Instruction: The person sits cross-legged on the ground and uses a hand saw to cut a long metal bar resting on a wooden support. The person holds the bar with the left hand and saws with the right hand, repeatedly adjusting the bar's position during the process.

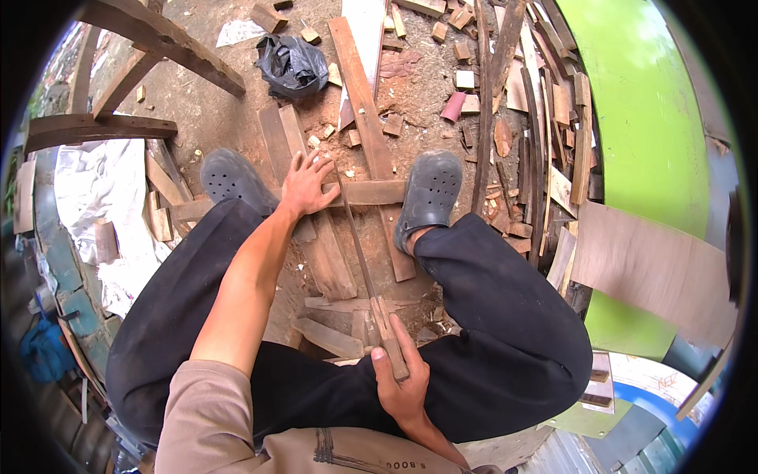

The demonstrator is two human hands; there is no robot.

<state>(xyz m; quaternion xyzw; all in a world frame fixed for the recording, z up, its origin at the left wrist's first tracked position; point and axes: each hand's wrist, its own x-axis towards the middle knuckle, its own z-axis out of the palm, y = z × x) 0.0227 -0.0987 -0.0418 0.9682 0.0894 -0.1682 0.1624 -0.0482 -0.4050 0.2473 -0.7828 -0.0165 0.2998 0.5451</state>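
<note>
My right hand (404,385) is closed around the wooden handle of a handsaw (357,249), low between my knees. The long narrow blade, seen almost edge-on, runs away from me to a short wooden board (371,193) that lies crosswise over other planks. My left hand (306,186) bears down on that board just left of the blade, thumb and fingers apart across it. Part of the board is hidden under this hand. Its right end meets my right grey clog (433,189). Whether the teeth are in the wood cannot be made out.
Long planks (359,95) lie under and beyond the board. Offcuts and strips (545,118) pile up at right, beside a green panel (647,103). A black plastic bag (291,66) sits ahead. A wooden frame (150,35) stands far left, near white cloth (103,189).
</note>
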